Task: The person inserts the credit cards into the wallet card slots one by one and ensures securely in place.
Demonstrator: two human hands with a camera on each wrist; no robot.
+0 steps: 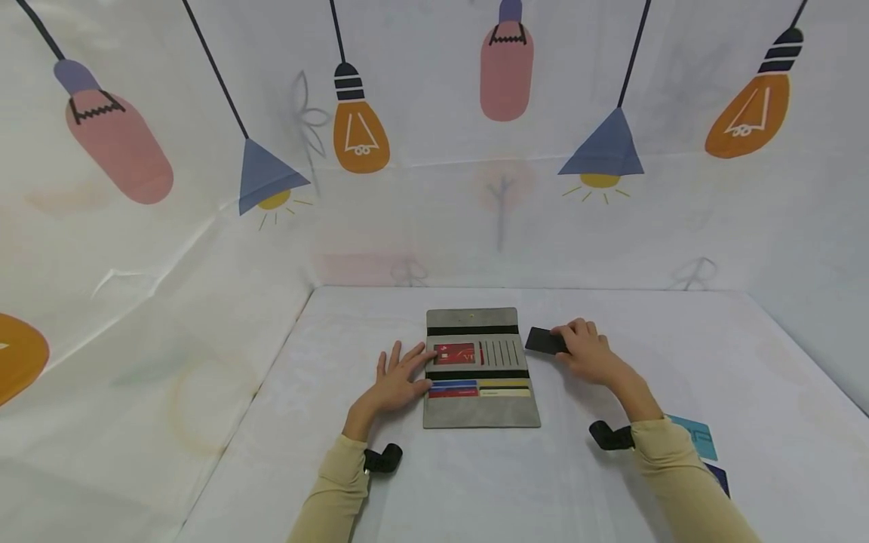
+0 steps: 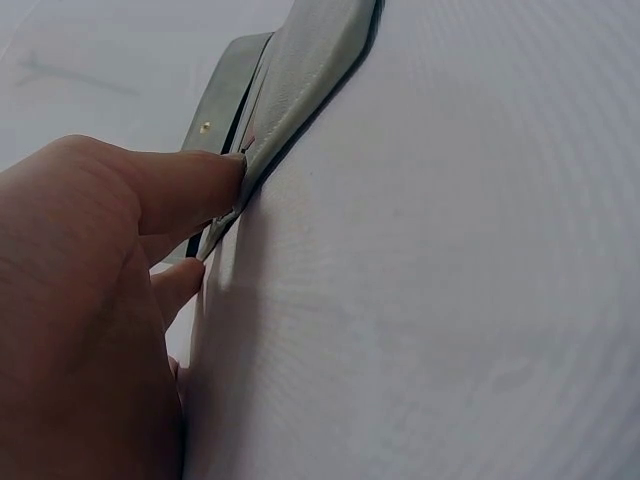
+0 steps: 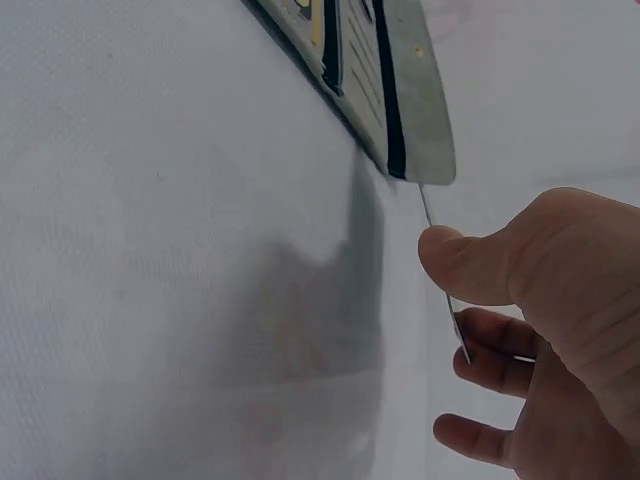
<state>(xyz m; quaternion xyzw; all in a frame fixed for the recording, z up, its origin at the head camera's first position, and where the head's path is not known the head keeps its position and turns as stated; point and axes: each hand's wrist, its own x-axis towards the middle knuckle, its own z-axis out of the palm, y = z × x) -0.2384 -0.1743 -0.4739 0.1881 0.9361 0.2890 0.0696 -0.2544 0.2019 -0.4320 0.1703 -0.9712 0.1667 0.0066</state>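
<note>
A grey wallet (image 1: 482,413) lies unfolded flat on the white table, with a red card (image 1: 455,354) in its upper left pocket. Lower slots hold blue, red and yellow-edged cards (image 1: 504,388). My left hand (image 1: 394,385) has its fingers spread, its fingertips and thumb on the wallet's left edge; in the left wrist view the thumb rests at that edge. Right of the wallet, my right hand (image 1: 589,353) pinches a black card (image 1: 545,341) between thumb and fingers. The right wrist view shows this card edge-on as a thin line (image 3: 430,212).
A teal card (image 1: 699,437) and a dark blue card (image 1: 718,477) lie on the table (image 1: 509,490), partly hidden by the right sleeve (image 1: 679,467). White sheeting printed with lamps (image 1: 434,204) rises behind the table and along its left side.
</note>
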